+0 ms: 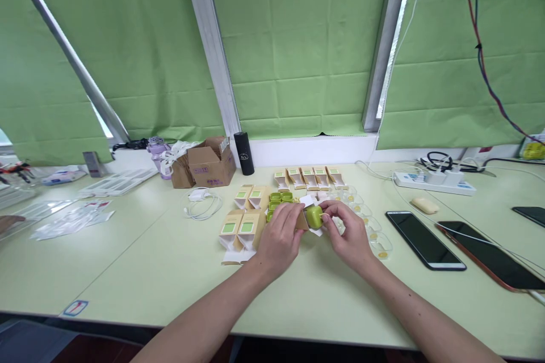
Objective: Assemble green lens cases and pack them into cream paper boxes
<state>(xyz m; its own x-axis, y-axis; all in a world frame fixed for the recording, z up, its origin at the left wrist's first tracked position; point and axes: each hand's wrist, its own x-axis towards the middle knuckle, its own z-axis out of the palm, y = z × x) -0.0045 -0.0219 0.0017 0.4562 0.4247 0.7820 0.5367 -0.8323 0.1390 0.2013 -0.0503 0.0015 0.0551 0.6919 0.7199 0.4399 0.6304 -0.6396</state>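
My left hand (279,238) is closed around a small kraft cardboard box (302,220), mostly hidden by the fingers. At the box's open end is a small, glossy green rounded case (314,217), with a short pale cord at its right side. My right hand (347,233) pinches at that cord and the case's edge. Behind my left hand several more green cases (281,198) stand together. Opened kraft boxes with green labels (247,228) lie to the left, and a row of similar boxes (310,178) is at the back. Clear round plastic pieces (381,245) lie right of my hands.
Two phones (426,241) (489,252) lie to the right, with a power strip (434,182) and cables behind them. A brown carton (210,163), a black cylinder (244,154) and a white charger with cable (200,198) are further back. Another person's hand (9,222) shows at the left edge.
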